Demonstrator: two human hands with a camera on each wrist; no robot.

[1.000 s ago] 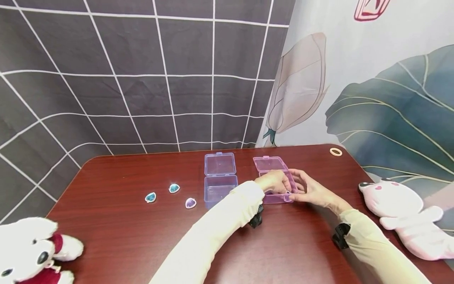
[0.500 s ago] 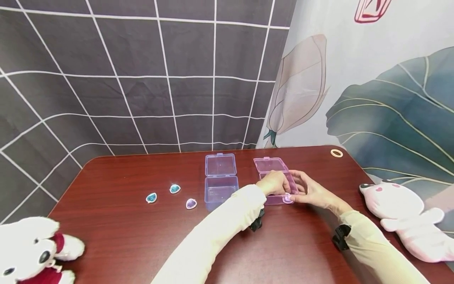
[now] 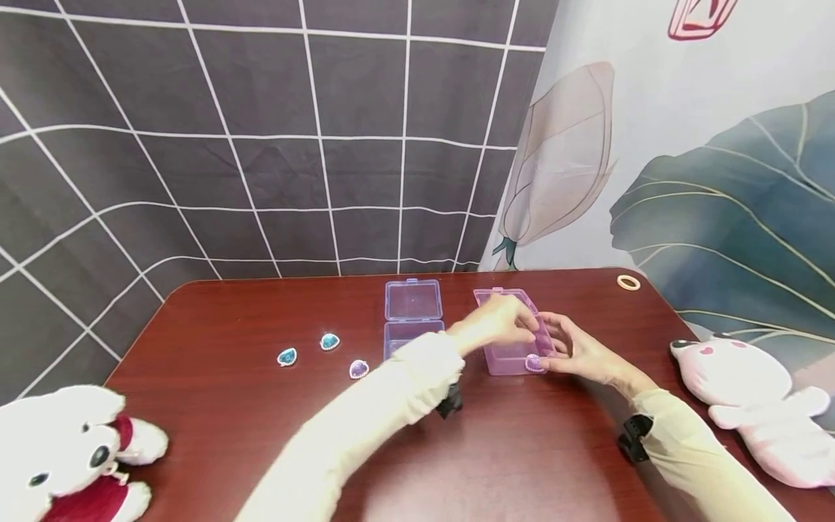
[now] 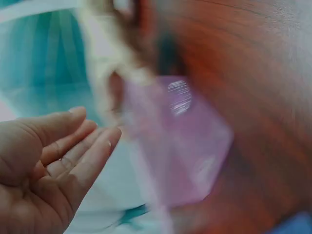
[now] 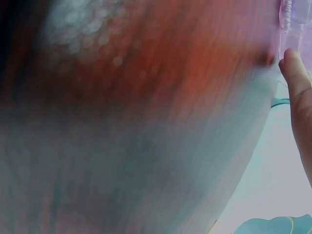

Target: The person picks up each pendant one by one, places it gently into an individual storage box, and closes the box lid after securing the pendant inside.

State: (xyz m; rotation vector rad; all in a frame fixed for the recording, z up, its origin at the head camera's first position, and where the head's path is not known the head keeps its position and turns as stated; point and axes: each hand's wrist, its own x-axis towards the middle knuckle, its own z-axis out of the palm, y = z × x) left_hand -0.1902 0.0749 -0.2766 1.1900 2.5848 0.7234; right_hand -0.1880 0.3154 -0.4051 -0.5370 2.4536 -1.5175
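In the head view, an open pink see-through box [image 3: 512,360] stands on the table with its lid [image 3: 485,296] tipped back. My right hand [image 3: 580,355] grips the box's right side, thumb near the front corner. Beside that thumb shows a purple heart-shaped gem [image 3: 535,363] with a beaded rim, inside the box or seen through its wall. My left hand [image 3: 499,321] hovers over the box; in the left wrist view its fingers [image 4: 87,161] are loosely bent and hold nothing. Left of it stands an open blue see-through box [image 3: 414,330], partly behind my left sleeve.
Two teal gems [image 3: 287,357], one named here, and a purple gem [image 3: 359,370] lie on the table [image 3: 215,406] at left. A pale ring [image 3: 628,283] lies at the back right. Plush toys sit at both sides: a white dog [image 3: 72,449] and a pinkish one [image 3: 737,377].
My left hand has lifted out of the pink box and is now above it. My right hand keeps its grip on the box. The head view has shifted slightly.
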